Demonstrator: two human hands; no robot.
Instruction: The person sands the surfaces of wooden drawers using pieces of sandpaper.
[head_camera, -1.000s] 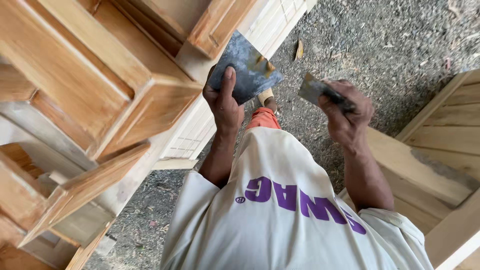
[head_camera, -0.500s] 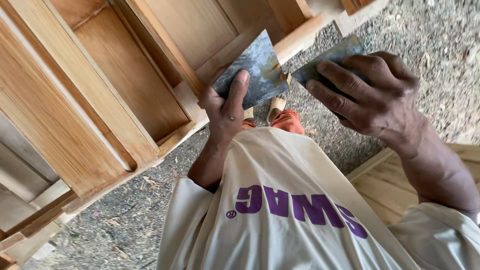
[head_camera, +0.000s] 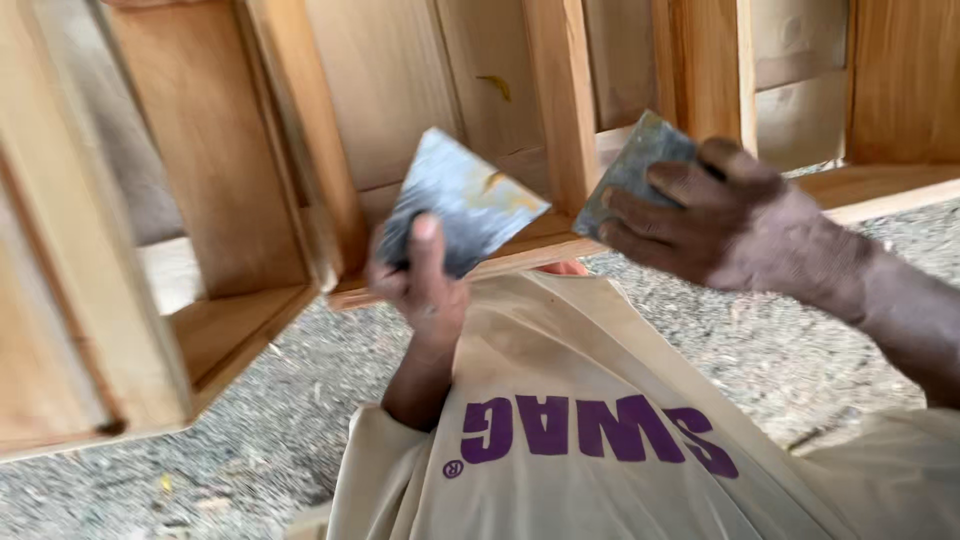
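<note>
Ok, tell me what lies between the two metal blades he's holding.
Head view: no object sits between the left blade and the right blade; behind the gap stands a wooden post.

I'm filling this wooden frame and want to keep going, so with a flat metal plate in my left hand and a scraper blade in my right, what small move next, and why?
Probably bring the scraper blade in the right hand across to the yellowish filler dab on the metal plate held by the left hand. The two are apart, the blade looks unloaded, and the wooden frame waits just behind.

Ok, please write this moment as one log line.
left hand: holds metal plate | right hand: holds scraper | behind: wood frame
</note>
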